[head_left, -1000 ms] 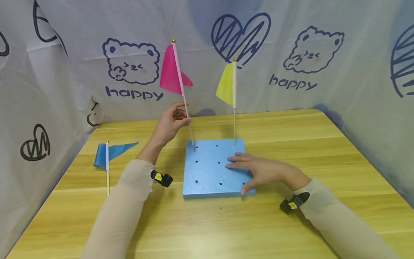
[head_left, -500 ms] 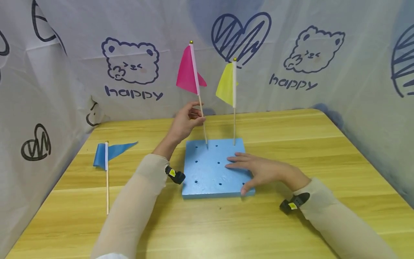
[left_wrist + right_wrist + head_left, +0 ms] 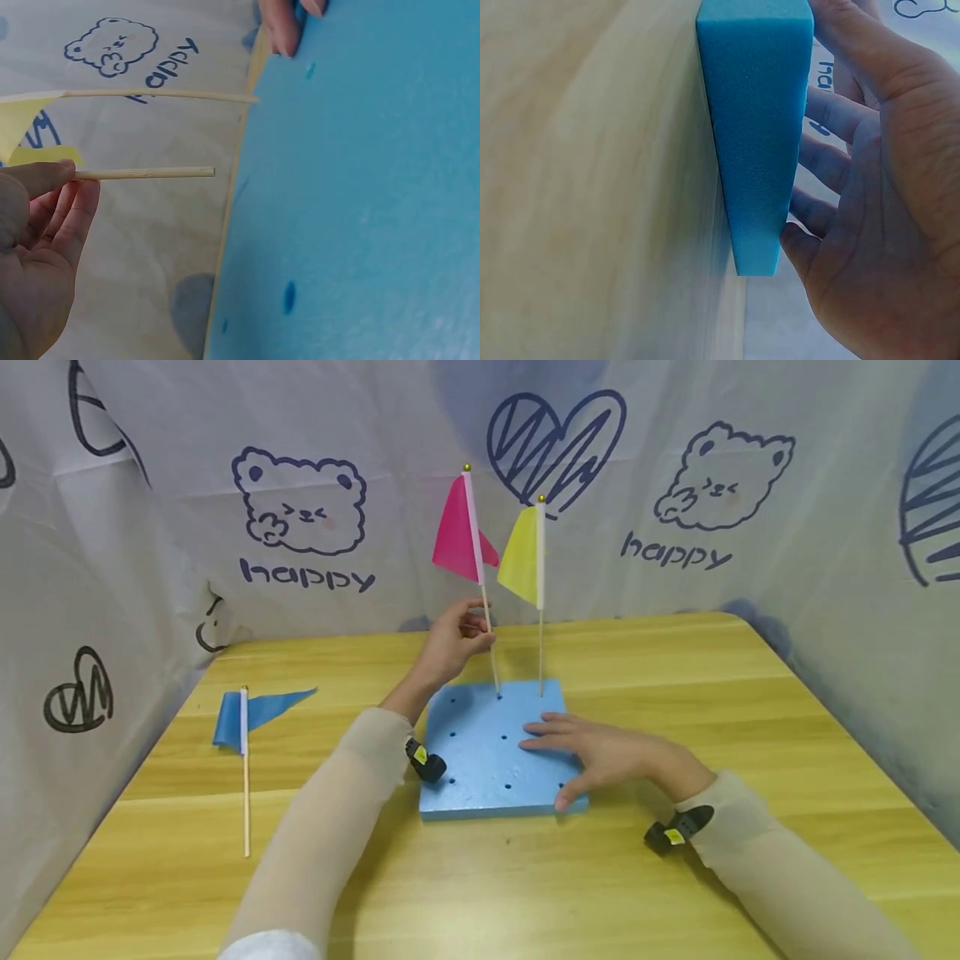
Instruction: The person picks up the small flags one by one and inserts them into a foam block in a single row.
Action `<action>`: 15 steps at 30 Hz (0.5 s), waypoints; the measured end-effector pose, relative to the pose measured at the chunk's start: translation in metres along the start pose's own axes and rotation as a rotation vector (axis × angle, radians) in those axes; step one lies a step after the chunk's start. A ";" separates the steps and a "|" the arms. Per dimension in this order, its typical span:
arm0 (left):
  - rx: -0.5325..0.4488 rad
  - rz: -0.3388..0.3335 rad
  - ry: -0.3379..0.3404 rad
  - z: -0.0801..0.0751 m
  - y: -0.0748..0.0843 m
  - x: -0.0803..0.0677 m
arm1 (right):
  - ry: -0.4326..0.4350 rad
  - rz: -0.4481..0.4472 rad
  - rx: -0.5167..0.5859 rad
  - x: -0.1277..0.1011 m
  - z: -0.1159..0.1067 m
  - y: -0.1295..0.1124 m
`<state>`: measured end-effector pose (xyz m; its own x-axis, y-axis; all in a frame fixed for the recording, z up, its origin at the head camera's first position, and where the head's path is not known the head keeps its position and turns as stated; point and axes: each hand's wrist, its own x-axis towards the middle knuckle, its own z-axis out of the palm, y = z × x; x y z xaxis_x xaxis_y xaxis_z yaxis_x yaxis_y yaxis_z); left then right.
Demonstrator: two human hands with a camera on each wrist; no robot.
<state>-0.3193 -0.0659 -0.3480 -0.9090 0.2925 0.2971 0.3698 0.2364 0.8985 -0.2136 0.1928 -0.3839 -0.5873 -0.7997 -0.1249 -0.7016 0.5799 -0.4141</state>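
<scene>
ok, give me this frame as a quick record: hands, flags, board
left hand: pinches the stick of the pink flag, stick tip at a back-row hole of the board; seating not clear
right hand: flat on the blue foam board, fingers straight
yellow flag: upright in a back-row hole, beside the pink one
blue flag: lying on the wooden table, left of the board, untouched
backdrop: white cloth with bear and heart prints
</scene>
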 end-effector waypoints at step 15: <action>0.031 -0.023 -0.007 0.011 -0.014 0.000 | 0.001 -0.004 0.004 0.000 0.002 0.003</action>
<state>-0.3228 -0.0594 -0.3640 -0.9160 0.2927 0.2743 0.3548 0.2718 0.8946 -0.2143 0.1943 -0.3866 -0.5851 -0.8017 -0.1224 -0.7020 0.5762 -0.4184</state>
